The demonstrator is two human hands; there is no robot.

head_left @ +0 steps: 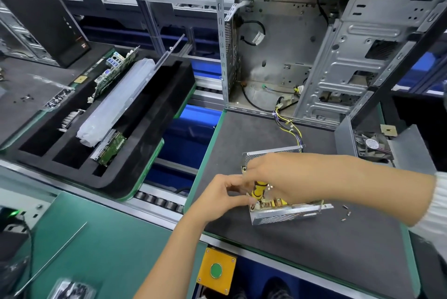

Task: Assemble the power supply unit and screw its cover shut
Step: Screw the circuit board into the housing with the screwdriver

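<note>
Workbench with dark grey mat [302, 245], green-edged, beside a roller conveyor [159, 200]. Open computer case [314, 57] upright at the far edge of the mat, bare metal interior exposed, loose cables inside.

Power supply [285, 211] on the mat in front of the case, near the middle of the mat's near half. Silver sheet-metal box with perforated walls, top open; yellow coil [257, 191] and other small parts visible inside at the left end. Bundle of yellow, black and purple wires [291, 129] running from the far corner of the box into the case.

Left hand [225, 196] at the left end of the box, thumb and forefinger brought together as in a pinch; object between them, if any, too blurred to tell. Right hand [275, 177] reaching across over the open box, fingers curled down into the interior near the yellow coil; grip on any part not discernible.

Three small screws [346, 213] loose on the mat just right of the box. Grey metal cover [411, 146] with a fan [372, 145] at the right, beside the case.

Black foam tray [150, 115] on the left pallet, holding circuit boards [113, 66] and a wrapped panel [116, 103]. Yellow plate with green button [216, 270] on the bench front.
</note>
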